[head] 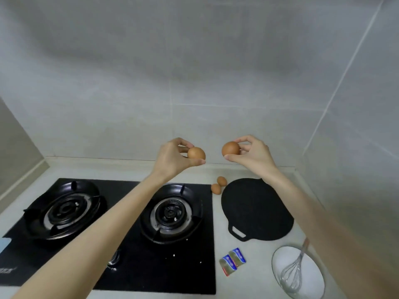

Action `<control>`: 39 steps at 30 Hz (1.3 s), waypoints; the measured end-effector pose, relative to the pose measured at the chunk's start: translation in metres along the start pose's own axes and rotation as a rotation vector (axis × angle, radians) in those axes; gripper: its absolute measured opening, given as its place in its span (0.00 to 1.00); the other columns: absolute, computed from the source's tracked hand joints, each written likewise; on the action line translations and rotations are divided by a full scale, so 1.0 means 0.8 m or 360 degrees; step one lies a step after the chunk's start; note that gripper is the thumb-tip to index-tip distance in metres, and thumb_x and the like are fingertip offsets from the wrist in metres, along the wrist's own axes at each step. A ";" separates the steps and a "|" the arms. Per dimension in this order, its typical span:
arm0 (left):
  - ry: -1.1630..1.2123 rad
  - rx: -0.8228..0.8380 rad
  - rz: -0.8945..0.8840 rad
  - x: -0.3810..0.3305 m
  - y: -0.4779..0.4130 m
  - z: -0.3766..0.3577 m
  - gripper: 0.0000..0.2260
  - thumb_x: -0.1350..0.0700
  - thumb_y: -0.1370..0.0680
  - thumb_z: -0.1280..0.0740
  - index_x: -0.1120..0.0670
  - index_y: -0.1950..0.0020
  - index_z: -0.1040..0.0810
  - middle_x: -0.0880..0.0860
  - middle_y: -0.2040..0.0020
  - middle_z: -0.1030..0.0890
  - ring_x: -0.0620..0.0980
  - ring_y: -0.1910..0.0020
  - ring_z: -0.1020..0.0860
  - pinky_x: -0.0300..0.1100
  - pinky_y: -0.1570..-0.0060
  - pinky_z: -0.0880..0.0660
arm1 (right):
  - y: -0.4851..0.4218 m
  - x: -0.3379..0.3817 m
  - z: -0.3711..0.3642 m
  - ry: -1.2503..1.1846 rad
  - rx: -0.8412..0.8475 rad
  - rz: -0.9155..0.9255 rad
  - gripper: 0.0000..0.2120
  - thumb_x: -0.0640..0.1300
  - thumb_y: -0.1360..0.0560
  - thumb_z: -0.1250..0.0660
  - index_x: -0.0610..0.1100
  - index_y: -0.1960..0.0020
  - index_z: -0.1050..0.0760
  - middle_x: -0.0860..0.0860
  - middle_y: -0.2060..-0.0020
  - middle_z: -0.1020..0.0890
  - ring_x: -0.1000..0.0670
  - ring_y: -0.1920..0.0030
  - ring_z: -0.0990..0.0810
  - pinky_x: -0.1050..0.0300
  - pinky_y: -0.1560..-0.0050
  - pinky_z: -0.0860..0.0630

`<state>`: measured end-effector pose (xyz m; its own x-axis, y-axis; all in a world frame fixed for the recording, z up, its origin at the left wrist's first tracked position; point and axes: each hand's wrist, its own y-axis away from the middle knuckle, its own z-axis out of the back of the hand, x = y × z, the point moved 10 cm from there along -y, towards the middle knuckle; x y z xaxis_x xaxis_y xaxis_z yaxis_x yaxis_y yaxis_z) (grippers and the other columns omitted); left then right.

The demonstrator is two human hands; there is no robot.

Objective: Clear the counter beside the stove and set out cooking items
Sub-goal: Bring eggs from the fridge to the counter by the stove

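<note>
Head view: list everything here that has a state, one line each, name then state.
Left hand: raised, pinching a brown egg.
Right hand: raised, pinching a darker egg.
Counter eggs: two, lying side by side on the counter.
Griddle pan: flat, bare.
White bowl: upright, holding the whisk.
Foil packets: two, wrapped, side by side.
Gas stove: both burners unlit, uncovered.

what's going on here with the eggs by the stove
A person's left hand pinches one egg and the right hand pinches another egg, both raised over the counter behind the stove. Two more eggs lie on the counter beside a flat black pan. Nearer are two foil packets and a whisk in a white bowl.
</note>
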<state>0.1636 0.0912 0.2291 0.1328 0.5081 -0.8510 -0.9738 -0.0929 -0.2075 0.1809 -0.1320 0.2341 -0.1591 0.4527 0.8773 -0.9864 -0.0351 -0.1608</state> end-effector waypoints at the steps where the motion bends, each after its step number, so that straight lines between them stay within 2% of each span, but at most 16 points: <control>1: 0.0000 0.0012 0.0029 0.016 -0.015 -0.022 0.22 0.51 0.40 0.18 0.52 0.52 0.23 0.43 0.56 0.20 0.42 0.53 0.19 0.39 0.54 0.23 | -0.014 -0.022 -0.001 0.0029 0.0018 -0.0031 0.23 0.42 0.35 0.21 0.48 0.44 0.26 0.52 0.50 0.20 0.55 0.50 0.20 0.73 0.60 0.28; 9: -0.0035 0.0141 0.0232 0.110 -0.077 -0.123 0.21 0.52 0.38 0.19 0.52 0.51 0.23 0.46 0.56 0.19 0.43 0.53 0.20 0.35 0.57 0.25 | -0.084 -0.143 -0.016 0.0126 0.0071 -0.0225 0.21 0.41 0.36 0.21 0.48 0.47 0.24 0.52 0.53 0.19 0.53 0.50 0.19 0.65 0.52 0.25; 14: -0.0051 0.0160 0.0381 0.177 -0.131 -0.175 0.23 0.51 0.39 0.19 0.53 0.50 0.23 0.48 0.51 0.18 0.45 0.49 0.20 0.44 0.49 0.23 | -0.140 -0.228 -0.044 0.0192 0.0192 -0.0364 0.21 0.40 0.35 0.22 0.46 0.46 0.25 0.50 0.50 0.20 0.52 0.49 0.21 0.61 0.53 0.25; 20: -0.0101 0.0202 0.0571 0.255 -0.167 -0.238 0.23 0.51 0.38 0.19 0.56 0.49 0.24 0.50 0.51 0.19 0.48 0.49 0.21 0.47 0.45 0.24 | -0.194 -0.312 -0.081 0.0362 0.0291 -0.0440 0.21 0.37 0.36 0.24 0.43 0.45 0.25 0.46 0.51 0.20 0.49 0.51 0.21 0.59 0.52 0.25; 24: -0.0126 0.0220 0.0658 0.302 -0.177 -0.268 0.23 0.53 0.35 0.21 0.57 0.45 0.26 0.51 0.49 0.21 0.51 0.47 0.22 0.44 0.47 0.26 | -0.216 -0.347 -0.106 0.0584 0.0387 -0.0365 0.17 0.38 0.33 0.27 0.44 0.45 0.25 0.49 0.52 0.21 0.50 0.51 0.22 0.61 0.53 0.27; 26: -0.0115 0.0233 0.0689 0.319 -0.183 -0.281 0.24 0.54 0.33 0.22 0.59 0.43 0.27 0.53 0.48 0.22 0.52 0.46 0.23 0.45 0.46 0.26 | -0.224 -0.364 -0.117 0.0741 0.0444 -0.0314 0.14 0.39 0.31 0.29 0.44 0.47 0.26 0.49 0.53 0.21 0.49 0.52 0.22 0.58 0.54 0.25; 30: -0.0114 0.0268 0.0726 0.342 -0.196 -0.303 0.23 0.56 0.31 0.23 0.60 0.41 0.28 0.56 0.46 0.22 0.53 0.45 0.23 0.44 0.46 0.27 | -0.239 -0.384 -0.128 0.1006 0.0507 -0.0255 0.15 0.38 0.30 0.30 0.44 0.44 0.27 0.47 0.51 0.20 0.46 0.50 0.22 0.54 0.52 0.24; 39: -0.0125 0.0341 0.0710 0.356 -0.202 -0.325 0.23 0.58 0.34 0.21 0.59 0.45 0.28 0.56 0.48 0.21 0.53 0.47 0.22 0.47 0.47 0.26 | -0.253 -0.400 -0.148 0.1112 0.0619 -0.0214 0.16 0.38 0.30 0.31 0.44 0.43 0.26 0.45 0.49 0.20 0.42 0.48 0.21 0.51 0.51 0.23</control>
<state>0.4064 0.0284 -0.1048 -0.3116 0.5225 -0.7936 -0.9496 -0.1421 0.2793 0.4364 -0.1642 -0.0681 -0.1022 0.9226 0.3720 -0.9596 -0.1900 0.2076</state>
